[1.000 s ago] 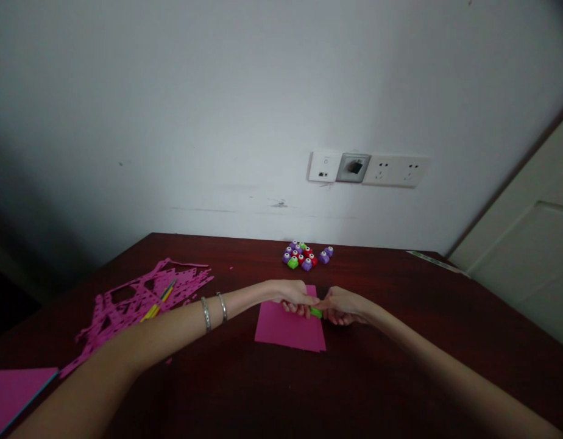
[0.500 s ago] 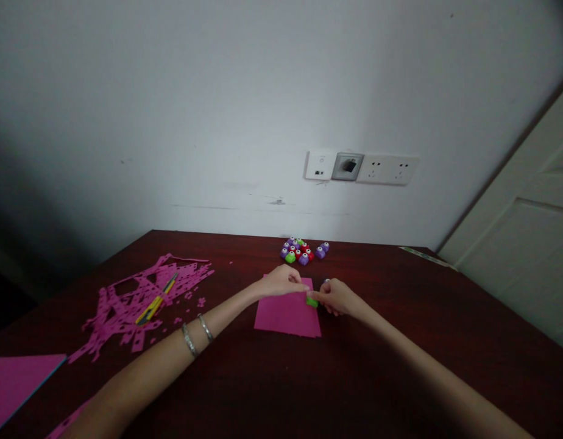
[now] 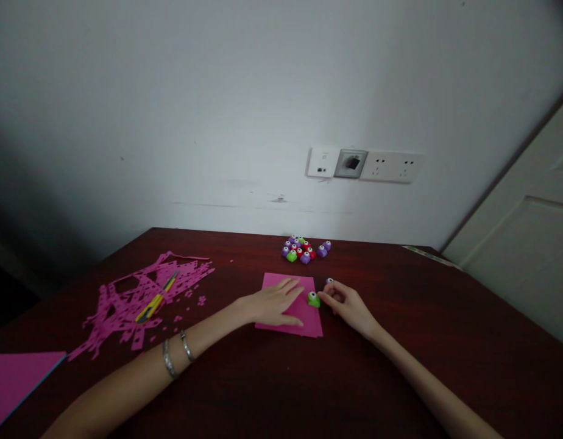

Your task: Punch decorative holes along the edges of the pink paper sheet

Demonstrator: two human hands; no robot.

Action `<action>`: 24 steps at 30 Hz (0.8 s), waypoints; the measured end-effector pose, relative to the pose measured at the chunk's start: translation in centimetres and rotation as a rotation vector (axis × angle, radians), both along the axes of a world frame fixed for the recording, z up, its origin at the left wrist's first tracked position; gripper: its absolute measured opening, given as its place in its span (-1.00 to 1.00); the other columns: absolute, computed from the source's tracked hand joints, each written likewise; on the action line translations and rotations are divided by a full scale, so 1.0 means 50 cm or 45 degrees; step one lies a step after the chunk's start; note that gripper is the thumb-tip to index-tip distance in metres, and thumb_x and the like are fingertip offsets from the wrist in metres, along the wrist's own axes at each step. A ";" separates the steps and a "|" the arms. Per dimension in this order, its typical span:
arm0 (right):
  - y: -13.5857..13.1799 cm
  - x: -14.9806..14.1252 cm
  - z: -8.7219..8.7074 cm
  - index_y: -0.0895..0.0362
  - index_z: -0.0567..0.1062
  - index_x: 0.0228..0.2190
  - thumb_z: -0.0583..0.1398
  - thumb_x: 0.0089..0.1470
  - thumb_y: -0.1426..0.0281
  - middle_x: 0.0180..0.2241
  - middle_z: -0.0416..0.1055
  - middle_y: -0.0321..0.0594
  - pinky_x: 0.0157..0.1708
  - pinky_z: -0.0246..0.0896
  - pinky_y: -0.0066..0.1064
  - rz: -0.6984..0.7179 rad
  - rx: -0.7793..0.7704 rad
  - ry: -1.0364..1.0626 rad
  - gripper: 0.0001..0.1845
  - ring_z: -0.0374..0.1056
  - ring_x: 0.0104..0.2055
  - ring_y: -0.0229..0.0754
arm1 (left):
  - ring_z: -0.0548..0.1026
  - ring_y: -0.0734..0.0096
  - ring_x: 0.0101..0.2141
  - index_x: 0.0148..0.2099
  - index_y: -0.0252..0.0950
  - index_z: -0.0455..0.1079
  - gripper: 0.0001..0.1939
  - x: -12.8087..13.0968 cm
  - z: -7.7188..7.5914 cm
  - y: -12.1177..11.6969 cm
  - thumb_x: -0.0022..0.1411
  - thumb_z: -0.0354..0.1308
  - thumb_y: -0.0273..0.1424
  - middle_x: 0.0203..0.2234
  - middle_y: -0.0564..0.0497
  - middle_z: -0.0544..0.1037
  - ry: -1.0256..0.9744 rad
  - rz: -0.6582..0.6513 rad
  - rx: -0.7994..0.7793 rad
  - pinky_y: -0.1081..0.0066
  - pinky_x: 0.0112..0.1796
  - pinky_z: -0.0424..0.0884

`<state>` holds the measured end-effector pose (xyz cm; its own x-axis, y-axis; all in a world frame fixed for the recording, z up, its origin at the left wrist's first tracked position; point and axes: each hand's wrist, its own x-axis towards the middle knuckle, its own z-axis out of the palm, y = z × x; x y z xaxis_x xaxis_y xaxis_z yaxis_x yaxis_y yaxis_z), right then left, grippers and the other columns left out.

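Note:
My left hand [image 3: 273, 303] lies flat on a pink paper sheet [image 3: 288, 329], fingers spread toward the right. At the sheet's right edge sits a small green craft punch [image 3: 314, 299] with a round white and dark button on top. The curled thumb and forefinger of my right hand [image 3: 343, 302] grip the punch's right side. Just behind that hand, a purple craft punch [image 3: 329, 281] shows only in part.
Several purple, red and green punches [image 3: 298, 250] cluster near the wall. To the left, pink paper scraps [image 3: 121, 305] full of punched holes lie under a yellow utility knife [image 3: 156, 305]. A larger pink sheet [image 3: 21, 384] is at the near left corner.
My left hand has come off the green punch and now lies open on the paper, lower and slightly left. The punch's top button now shows; my right hand has shifted slightly right.

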<state>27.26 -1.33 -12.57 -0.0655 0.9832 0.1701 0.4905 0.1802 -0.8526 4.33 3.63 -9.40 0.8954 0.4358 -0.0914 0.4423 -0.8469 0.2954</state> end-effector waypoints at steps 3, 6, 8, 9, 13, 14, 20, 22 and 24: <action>-0.004 0.004 -0.006 0.14 0.39 -0.41 0.16 -0.02 0.16 -0.48 0.34 -0.30 -0.57 0.14 -0.50 -0.035 0.078 -0.010 -0.72 0.18 -0.58 -0.35 | -0.24 0.11 0.24 0.31 -0.39 -0.31 -0.09 -0.006 -0.010 0.002 0.14 -0.25 0.15 0.27 -0.19 -0.24 0.064 0.002 -0.084 0.18 0.15 -0.11; -0.002 0.008 -0.008 0.14 0.42 -0.32 0.18 -0.03 0.20 -0.33 0.38 -0.23 -0.46 0.22 -0.45 -0.002 0.138 -0.067 -0.72 0.22 -0.53 -0.33 | -0.24 0.15 0.24 0.31 -0.40 -0.28 -0.14 -0.010 -0.015 0.006 0.18 -0.30 0.11 0.27 -0.18 -0.22 0.098 -0.001 -0.103 0.21 0.16 -0.15; -0.002 0.008 -0.007 0.13 0.43 -0.30 0.18 -0.03 0.23 -0.26 0.37 -0.21 -0.40 0.24 -0.43 0.033 0.151 -0.114 -0.73 0.23 -0.51 -0.33 | -0.25 0.17 0.24 0.31 -0.40 -0.24 -0.17 -0.011 -0.019 0.008 0.20 -0.33 0.09 0.26 -0.17 -0.20 0.097 -0.004 -0.089 0.22 0.17 -0.17; -0.003 0.007 -0.005 0.13 0.43 -0.28 0.19 -0.03 0.25 -0.25 0.36 -0.20 -0.39 0.25 -0.42 0.044 0.151 -0.139 -0.73 0.23 -0.51 -0.33 | -0.25 0.18 0.24 0.31 -0.40 -0.23 -0.18 -0.010 -0.022 0.008 0.20 -0.33 0.09 0.26 -0.17 -0.20 0.089 -0.005 -0.079 0.23 0.17 -0.18; -0.007 0.003 0.005 0.10 0.43 -0.21 0.18 -0.02 0.28 -0.28 0.36 -0.23 -0.39 0.25 -0.42 0.125 0.144 -0.234 -0.71 0.21 -0.51 -0.33 | -0.26 0.18 0.24 0.31 -0.41 -0.24 -0.18 -0.008 -0.034 0.007 0.20 -0.32 0.08 0.26 -0.19 -0.23 0.063 0.010 -0.065 0.22 0.17 -0.20; -0.008 0.002 0.007 0.09 0.42 -0.20 0.18 -0.02 0.29 -0.28 0.36 -0.23 -0.40 0.25 -0.43 0.152 0.140 -0.251 -0.70 0.21 -0.50 -0.32 | -0.26 0.17 0.24 0.31 -0.40 -0.24 -0.18 -0.007 -0.036 0.006 0.21 -0.31 0.08 0.26 -0.18 -0.23 0.059 0.018 -0.064 0.22 0.17 -0.20; -0.005 0.001 0.006 0.08 0.44 -0.19 0.15 0.04 0.27 -0.23 0.39 -0.21 -0.37 0.23 -0.43 0.226 0.157 -0.346 -0.72 0.21 -0.44 -0.29 | -0.27 0.16 0.24 0.30 -0.43 -0.22 -0.19 -0.004 -0.045 0.004 0.22 -0.30 0.06 0.26 -0.21 -0.21 0.050 0.038 -0.023 0.23 0.17 -0.19; -0.005 0.001 0.005 0.07 0.44 -0.19 0.13 0.06 0.27 -0.23 0.39 -0.21 -0.36 0.22 -0.43 0.244 0.165 -0.369 -0.73 0.22 -0.42 -0.28 | -0.26 0.16 0.24 0.30 -0.45 -0.22 -0.18 -0.003 -0.045 0.004 0.22 -0.31 0.06 0.26 -0.22 -0.20 0.053 0.037 -0.013 0.23 0.17 -0.19; -0.005 0.002 0.009 0.08 0.45 -0.20 0.13 0.06 0.25 -0.26 0.39 -0.21 -0.37 0.21 -0.43 0.246 0.155 -0.379 -0.73 0.22 -0.43 -0.28 | -0.26 0.16 0.24 0.30 -0.44 -0.22 -0.18 -0.003 -0.045 0.004 0.22 -0.31 0.07 0.26 -0.22 -0.20 0.056 0.033 -0.015 0.22 0.17 -0.19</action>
<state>27.37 -1.60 -12.12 -0.3122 0.9216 0.2307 0.6604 0.3851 -0.6446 4.17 3.82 -11.64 0.8789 0.4572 -0.1358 0.4767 -0.8316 0.2851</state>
